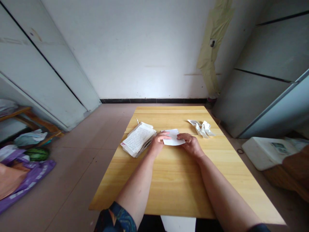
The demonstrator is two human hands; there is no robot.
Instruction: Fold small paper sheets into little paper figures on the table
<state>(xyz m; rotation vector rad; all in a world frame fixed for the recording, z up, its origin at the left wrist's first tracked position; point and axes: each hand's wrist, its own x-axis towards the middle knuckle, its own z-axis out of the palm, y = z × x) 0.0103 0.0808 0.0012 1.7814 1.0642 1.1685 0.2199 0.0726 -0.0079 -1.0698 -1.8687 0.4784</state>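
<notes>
A small white sheet of paper (173,138) is held between both hands over the middle of the wooden table. My left hand (158,141) grips its left edge, fingers on top. On the opposite side my right hand (191,143) pinches the right edge, thumb and fingers closed on it. Just left of my left hand lies a stack of printed paper sheets (139,138), slightly fanned, with a reddish mark at one corner. Crumpled and folded paper strips (202,128) rest to the right, beyond my right hand.
The light wooden table (176,187) stands near a white wall (149,48). Grey cabinets (263,58) and a white box (260,151) are on the right. At the left are a watermelon (37,154), a purple bag (36,175) and a wooden rack (38,120).
</notes>
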